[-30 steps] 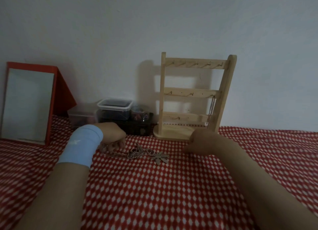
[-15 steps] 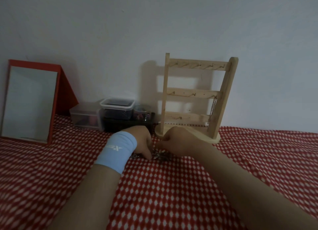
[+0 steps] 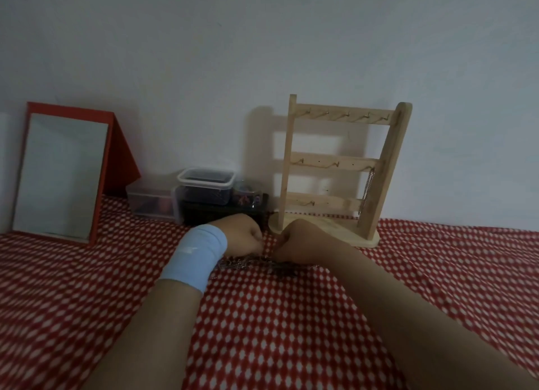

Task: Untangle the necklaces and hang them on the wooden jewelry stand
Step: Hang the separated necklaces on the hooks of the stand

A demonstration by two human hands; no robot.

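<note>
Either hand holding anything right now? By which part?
Cannot tell. Left hand and right hand curl over the tangled necklaces on the cloth; fingertips and any pinch are hidden.

- At your 9 o'clock, a red-framed mirror (image 3: 61, 173) stands tilted back on the red-and-white checked cloth (image 3: 277, 316).
- At 3 o'clock from it you have a low clear box (image 3: 151, 201), then a lidded clear tub (image 3: 206, 185) on a black box (image 3: 201, 216).
- At 12 o'clock, plain wall (image 3: 262, 54).
</note>
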